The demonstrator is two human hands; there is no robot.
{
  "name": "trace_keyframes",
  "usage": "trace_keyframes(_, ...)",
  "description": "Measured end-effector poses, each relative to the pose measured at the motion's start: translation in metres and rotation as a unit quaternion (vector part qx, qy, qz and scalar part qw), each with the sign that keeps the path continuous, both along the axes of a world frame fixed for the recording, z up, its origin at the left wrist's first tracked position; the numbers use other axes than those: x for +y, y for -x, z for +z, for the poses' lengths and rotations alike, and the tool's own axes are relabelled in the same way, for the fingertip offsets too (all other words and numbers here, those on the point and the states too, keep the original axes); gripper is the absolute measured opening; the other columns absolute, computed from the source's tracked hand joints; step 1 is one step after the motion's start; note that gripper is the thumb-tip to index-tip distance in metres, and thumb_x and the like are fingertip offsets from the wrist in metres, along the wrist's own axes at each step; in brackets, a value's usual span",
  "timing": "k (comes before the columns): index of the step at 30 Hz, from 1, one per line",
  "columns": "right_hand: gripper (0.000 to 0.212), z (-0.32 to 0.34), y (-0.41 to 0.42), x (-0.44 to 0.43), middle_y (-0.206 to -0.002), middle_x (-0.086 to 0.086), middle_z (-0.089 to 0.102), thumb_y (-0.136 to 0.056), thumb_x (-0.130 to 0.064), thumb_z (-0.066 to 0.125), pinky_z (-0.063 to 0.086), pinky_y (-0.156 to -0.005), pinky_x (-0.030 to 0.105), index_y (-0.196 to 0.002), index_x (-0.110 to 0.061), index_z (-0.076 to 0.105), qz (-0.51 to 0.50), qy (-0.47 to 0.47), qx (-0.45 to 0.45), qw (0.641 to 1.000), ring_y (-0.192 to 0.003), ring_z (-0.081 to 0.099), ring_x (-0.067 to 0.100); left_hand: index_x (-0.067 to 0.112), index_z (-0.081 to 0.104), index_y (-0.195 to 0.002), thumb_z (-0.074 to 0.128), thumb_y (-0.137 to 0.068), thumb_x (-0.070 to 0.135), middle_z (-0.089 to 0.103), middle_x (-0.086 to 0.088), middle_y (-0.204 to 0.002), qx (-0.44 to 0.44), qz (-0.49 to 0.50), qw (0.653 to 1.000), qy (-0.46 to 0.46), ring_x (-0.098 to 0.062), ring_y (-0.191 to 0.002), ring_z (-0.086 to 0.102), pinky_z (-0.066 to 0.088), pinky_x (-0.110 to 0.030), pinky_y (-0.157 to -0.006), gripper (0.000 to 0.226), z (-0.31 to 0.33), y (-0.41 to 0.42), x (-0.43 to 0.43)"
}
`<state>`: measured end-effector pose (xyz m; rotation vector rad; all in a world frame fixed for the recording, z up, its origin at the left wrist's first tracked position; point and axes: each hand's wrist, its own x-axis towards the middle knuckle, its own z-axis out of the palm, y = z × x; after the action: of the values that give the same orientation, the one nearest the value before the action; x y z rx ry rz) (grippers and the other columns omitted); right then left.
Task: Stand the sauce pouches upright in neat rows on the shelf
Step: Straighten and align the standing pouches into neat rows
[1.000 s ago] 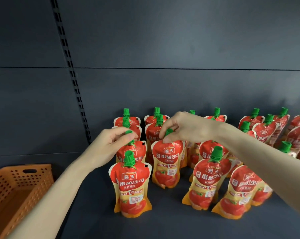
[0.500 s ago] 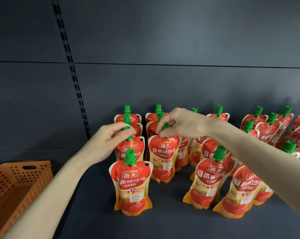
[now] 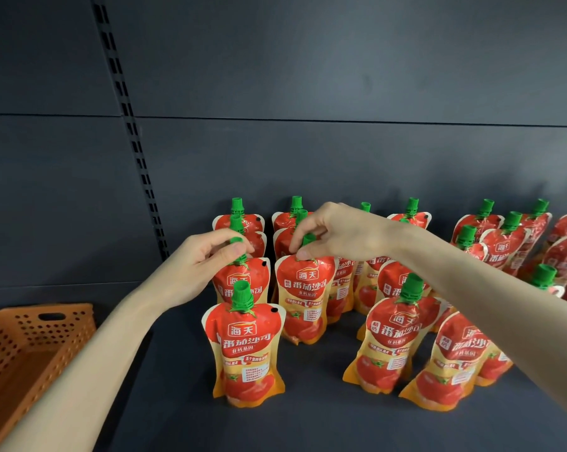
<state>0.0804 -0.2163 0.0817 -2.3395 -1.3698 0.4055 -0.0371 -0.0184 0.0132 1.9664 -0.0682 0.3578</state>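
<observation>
Head view: the sauce pouches (image 3: 244,350) stand in rows on the dark shelf (image 3: 308,425), red and yellow with green spouts. The left hand (image 3: 203,265) pinches the cap of the left pouch (image 3: 243,282), and the right hand (image 3: 337,236) pinches the spout of the neighbouring pouch (image 3: 305,298), thumb against curled fingers on both hands. The pouches look soft, floppy and slick, bottom-heavy with sauce, so the stiff spout is probably the surest hold. At the right, pouches are cut off by the frame, the right forearm covers several, and the back rows overlap. An orange basket (image 3: 30,347) sits partly out of frame at the left
</observation>
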Motion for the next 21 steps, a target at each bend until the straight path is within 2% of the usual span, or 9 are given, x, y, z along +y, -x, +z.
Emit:
trace_keyframes(10, 0.018, -0.0040, 0.0024, -0.0019, -0.112, -0.009, 0.064, -0.088, -0.025, 0.063, 0.046, -0.100, 0.034, -0.106, -0.024, 0.068, -0.016, -0.005, 0.006, 1.000, -0.107, 0.057, 0.010, 0.022, 0.065, -0.092, 0.049, -0.081, 0.036, 0.068, 0.009, -0.095, 0.005, -0.012, 1.000, -0.007, -0.006, -0.093, 0.065, 0.053, -0.018, -0.074, 0.024, 0.0015, 0.0008, 0.0010)
trace_keyframes(15, 0.018, -0.0051, 0.0039, -0.0009, -0.105, -0.013, 0.063, -0.088, -0.025, 0.063, 0.047, -0.098, 0.032, -0.105, -0.025, 0.068, -0.024, -0.009, 0.006, 1.000, -0.102, 0.058, 0.007, 0.024, 0.065, -0.091, 0.050, -0.080, 0.037, 0.069, 0.008, -0.095, 0.004, -0.012, 1.000, -0.003, -0.007, -0.093, 0.066, 0.053, -0.019, -0.074, 0.023, -0.0001, 0.0018, 0.0024)
trace_keyframes(21, 0.020, -0.0059, 0.0060, -0.0017, -0.099, -0.017, 0.062, -0.087, -0.025, 0.064, 0.046, -0.100, 0.035, -0.107, -0.023, 0.067, -0.033, -0.011, 0.007, 0.999, -0.103, 0.058, 0.007, 0.026, 0.065, -0.097, 0.049, -0.081, 0.038, 0.070, 0.007, -0.099, 0.008, -0.015, 1.000, 0.006, -0.007, -0.096, 0.066, 0.053, -0.020, -0.076, 0.026, -0.0008, 0.0023, 0.0029)
